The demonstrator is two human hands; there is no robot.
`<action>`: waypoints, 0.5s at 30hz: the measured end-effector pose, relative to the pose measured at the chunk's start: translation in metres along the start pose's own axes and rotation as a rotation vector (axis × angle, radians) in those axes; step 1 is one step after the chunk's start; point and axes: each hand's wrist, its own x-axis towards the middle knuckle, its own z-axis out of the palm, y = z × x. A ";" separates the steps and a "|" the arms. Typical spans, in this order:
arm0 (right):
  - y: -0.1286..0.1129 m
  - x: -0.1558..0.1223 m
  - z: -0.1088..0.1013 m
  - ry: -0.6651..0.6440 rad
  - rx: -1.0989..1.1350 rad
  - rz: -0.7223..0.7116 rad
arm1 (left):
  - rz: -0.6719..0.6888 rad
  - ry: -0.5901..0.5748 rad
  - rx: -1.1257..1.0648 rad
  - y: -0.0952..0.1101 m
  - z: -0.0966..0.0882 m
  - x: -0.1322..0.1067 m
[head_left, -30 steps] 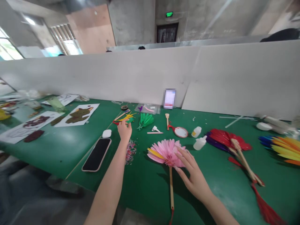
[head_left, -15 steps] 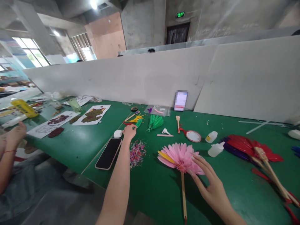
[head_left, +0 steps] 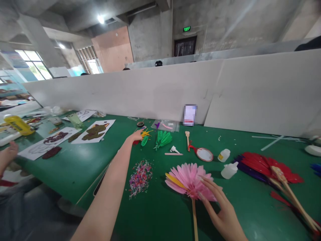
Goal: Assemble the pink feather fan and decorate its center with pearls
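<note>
My left hand [head_left: 136,136] reaches to the far middle of the table, at the yellow feather-like pieces [head_left: 145,133]. Its fingertips are small and partly hidden, so I cannot tell whether they grip anything. Just below lies a green piece [head_left: 144,141], beside a bunch of green pieces [head_left: 163,138]. My right hand [head_left: 217,202] rests on the right side of a pink petalled fan [head_left: 187,175], thumb and fingers apart. One yellow petal [head_left: 176,181] sits among the pink ones, and a wooden handle [head_left: 195,219] points towards me.
Colourful sequins [head_left: 140,177] lie in a heap. White glue bottles [head_left: 229,170], a small round mirror [head_left: 204,154], a propped phone [head_left: 190,115] and red-and-purple fans [head_left: 265,165] stand or lie around. Another person's hand [head_left: 8,155] is at far left, near drawings [head_left: 94,131].
My left hand has moved left, away from the green piece and over to the yellow ones. My forearm now covers most of the dark phone. My right hand stays on the pink fan.
</note>
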 end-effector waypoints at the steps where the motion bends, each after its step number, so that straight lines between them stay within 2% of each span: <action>1: 0.001 0.000 0.001 -0.004 0.000 0.002 | -0.001 -0.042 0.015 0.000 0.000 0.004; 5: 0.001 0.000 0.002 -0.017 -0.013 0.007 | -0.022 -0.200 0.093 0.004 0.002 0.018; 8: -0.001 0.001 0.001 -0.047 -0.016 0.001 | -0.033 -0.275 0.143 0.008 0.003 0.022; 15: -0.003 0.000 0.001 -0.041 -0.016 -0.024 | -0.036 -0.340 0.219 0.014 0.009 0.013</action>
